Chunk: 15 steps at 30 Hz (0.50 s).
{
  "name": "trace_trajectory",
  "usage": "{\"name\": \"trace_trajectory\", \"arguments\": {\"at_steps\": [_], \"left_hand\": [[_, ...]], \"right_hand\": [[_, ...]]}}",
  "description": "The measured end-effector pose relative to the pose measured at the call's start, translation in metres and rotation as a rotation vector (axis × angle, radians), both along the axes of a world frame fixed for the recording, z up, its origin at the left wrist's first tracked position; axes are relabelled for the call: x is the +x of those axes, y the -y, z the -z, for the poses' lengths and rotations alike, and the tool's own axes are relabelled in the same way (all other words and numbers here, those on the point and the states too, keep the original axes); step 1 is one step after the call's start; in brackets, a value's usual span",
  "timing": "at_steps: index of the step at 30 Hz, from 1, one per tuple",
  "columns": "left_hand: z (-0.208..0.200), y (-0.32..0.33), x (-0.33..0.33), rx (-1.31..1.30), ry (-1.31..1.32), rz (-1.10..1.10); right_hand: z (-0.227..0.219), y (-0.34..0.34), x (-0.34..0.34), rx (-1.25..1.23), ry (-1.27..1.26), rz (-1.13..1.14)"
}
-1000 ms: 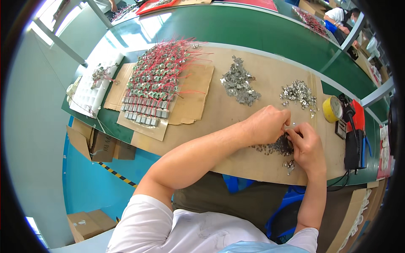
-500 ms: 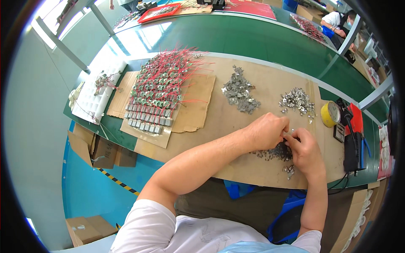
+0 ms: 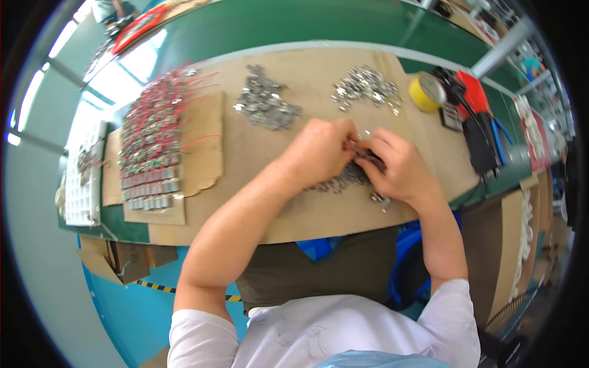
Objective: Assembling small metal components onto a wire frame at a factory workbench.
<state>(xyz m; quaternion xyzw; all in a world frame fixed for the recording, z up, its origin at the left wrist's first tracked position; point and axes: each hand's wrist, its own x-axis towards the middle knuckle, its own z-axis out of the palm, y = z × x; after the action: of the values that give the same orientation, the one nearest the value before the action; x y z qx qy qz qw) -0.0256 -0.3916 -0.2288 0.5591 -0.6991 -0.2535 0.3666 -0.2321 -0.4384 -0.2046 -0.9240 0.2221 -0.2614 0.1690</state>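
My left hand [image 3: 328, 147] and my right hand [image 3: 396, 162] meet over the brown cardboard sheet [image 3: 257, 211], fingertips nearly touching. Both are closed in a pinch around a small metal piece [image 3: 358, 151], mostly hidden by the fingers, its exact kind too small to make out. Beneath them spreads a pile of small dark metal parts [image 3: 340, 182], partly covered by the hands. A few shiny bits [image 3: 380, 199] lie just below my right hand. Farther off are a heap of flat grey metal pieces [image 3: 267, 101] and a heap of shiny silver parts [image 3: 366, 86].
At left, rows of small grey components with red wires [image 3: 150, 141] stand on cardboard beside a white foam tray [image 3: 86, 178]. At right are a yellow tape roll [image 3: 426, 92], a red object [image 3: 471, 92] and a black-and-blue device [image 3: 481, 144]. A green table [image 3: 294, 67] lies beyond.
The whole view has swung, so the table things sit farther left and higher in the picture. My hands stay together over the dark pile, fingers still pinched.
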Motion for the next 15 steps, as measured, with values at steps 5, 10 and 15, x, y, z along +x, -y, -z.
{"name": "trace_trajectory", "arguments": {"at_steps": [5, 10, 15], "left_hand": [[-0.008, -0.001, 0.001, 0.019, -0.038, 0.013], [-0.012, -0.002, -0.002, 0.078, -0.048, 0.009], [-0.015, -0.003, 0.0, 0.107, -0.043, 0.007]], "right_hand": [[0.012, 0.001, 0.0, 0.005, 0.051, 0.03], [0.015, 0.005, -0.007, 0.044, 0.042, 0.035], [0.011, 0.011, -0.007, 0.122, -0.014, -0.005]]}}
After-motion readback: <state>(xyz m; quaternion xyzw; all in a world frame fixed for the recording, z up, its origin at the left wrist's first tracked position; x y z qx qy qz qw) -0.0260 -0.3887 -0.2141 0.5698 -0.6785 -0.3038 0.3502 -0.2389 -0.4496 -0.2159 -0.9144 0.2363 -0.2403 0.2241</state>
